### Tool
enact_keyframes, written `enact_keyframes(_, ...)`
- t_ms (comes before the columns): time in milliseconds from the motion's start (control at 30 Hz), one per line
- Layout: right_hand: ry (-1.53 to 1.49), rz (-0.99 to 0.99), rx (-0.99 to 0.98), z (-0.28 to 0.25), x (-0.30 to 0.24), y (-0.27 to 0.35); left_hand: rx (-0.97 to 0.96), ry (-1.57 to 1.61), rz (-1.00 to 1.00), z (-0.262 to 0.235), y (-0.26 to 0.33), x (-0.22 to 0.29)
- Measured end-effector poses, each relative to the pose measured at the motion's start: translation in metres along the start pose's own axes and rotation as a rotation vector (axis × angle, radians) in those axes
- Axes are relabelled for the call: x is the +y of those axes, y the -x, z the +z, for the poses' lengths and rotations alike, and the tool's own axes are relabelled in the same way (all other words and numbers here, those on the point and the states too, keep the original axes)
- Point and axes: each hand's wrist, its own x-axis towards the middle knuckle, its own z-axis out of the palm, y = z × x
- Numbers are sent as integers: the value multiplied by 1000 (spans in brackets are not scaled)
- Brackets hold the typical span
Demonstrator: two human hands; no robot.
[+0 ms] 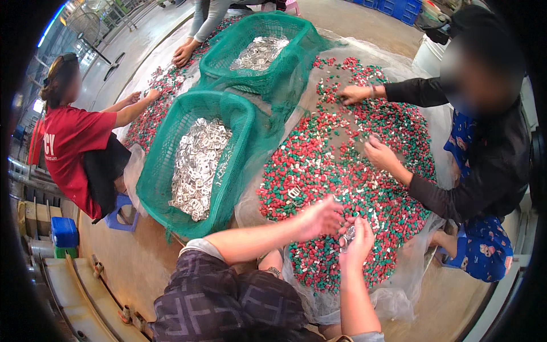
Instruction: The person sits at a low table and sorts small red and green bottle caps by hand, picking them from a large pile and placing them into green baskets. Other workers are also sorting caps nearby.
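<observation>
My right hand [360, 242] is closed around shiny silver metal pieces [347, 235], held above the heap; how many is hidden by the fingers. Just to its left, my left hand [320, 218] hovers with fingers stretched out and slightly blurred, and nothing shows in it. Below both hands spreads a wide heap of small red, green and white pebble-like pieces [307, 165] on pale mesh sheeting. A silver metal piece with slots [294, 192] lies on the heap beyond my left hand.
A green mesh-lined basket [149, 188] of flat metal pieces stands left; a second green basket [208, 73] is beyond it. A co-worker in black [496, 165] reaches over the heap from the right. One in red [80, 142] sits left; another person's hands [183, 52] work far off.
</observation>
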Motion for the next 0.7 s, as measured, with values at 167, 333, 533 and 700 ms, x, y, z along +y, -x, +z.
enact_keyframes(167,830,-801,-60,26,13,24,-156,364,32,26,3,-30)
enact_keyframes(333,1177,-904,-235,24,14,31,-169,482,41,25,9,-26)
enact_keyframes(533,950,-912,-182,22,6,26,73,448,98,1,41,10)
enact_keyframes(700,1021,-788,-37,-18,10,-2,423,359,509,-25,105,88)
